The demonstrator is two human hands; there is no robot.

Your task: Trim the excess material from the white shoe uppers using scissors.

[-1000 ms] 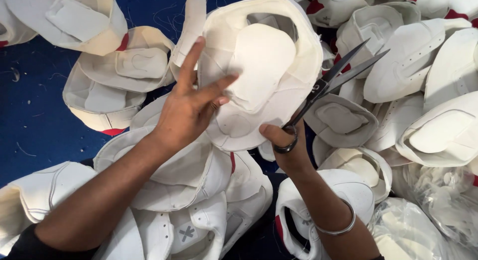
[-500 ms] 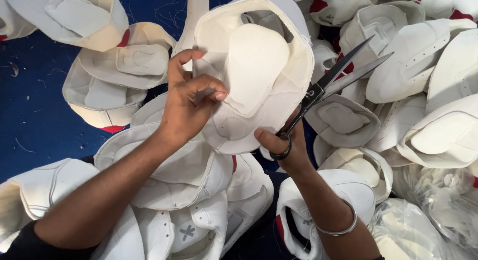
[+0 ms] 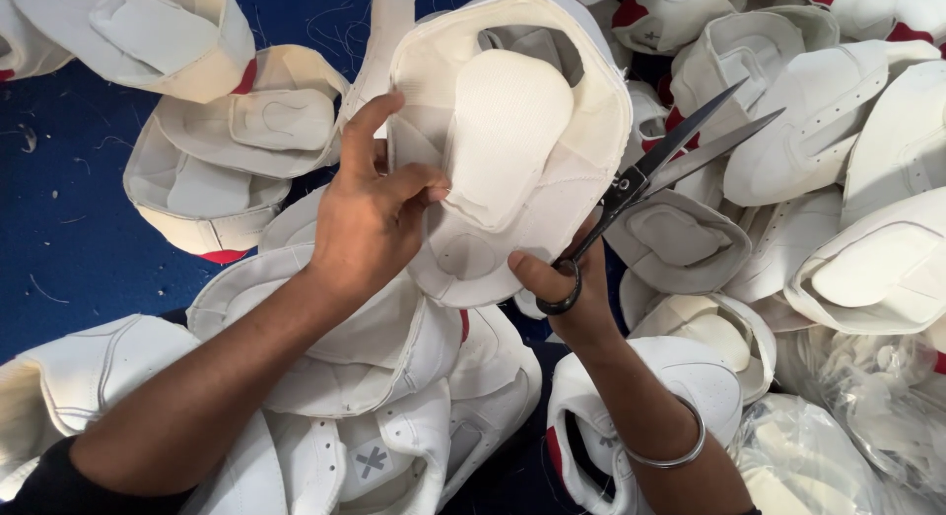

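White shoe uppers (image 3: pixel 394 446) crowd a blue floor (image 3: pixel 59 239) from six to twelve o'clock, and at centre the left hand (image 3: pixel 370 224) pinches a cream, padded-tongue upper (image 3: pixel 512 150), while the right hand (image 3: pixel 567 288), at four o'clock, grips open black scissors (image 3: pixel 670 165).

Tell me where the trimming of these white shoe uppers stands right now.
Done: cannot tell; the pile of white uppers all around shows no sorted or finished stack. In hand: the left hand grips one cream upper with its lining facing up, while the right hand holds open scissors beside its right edge, blades not on it. Left: loose thread ends lie on the blue floor, and many uppers surround both hands.
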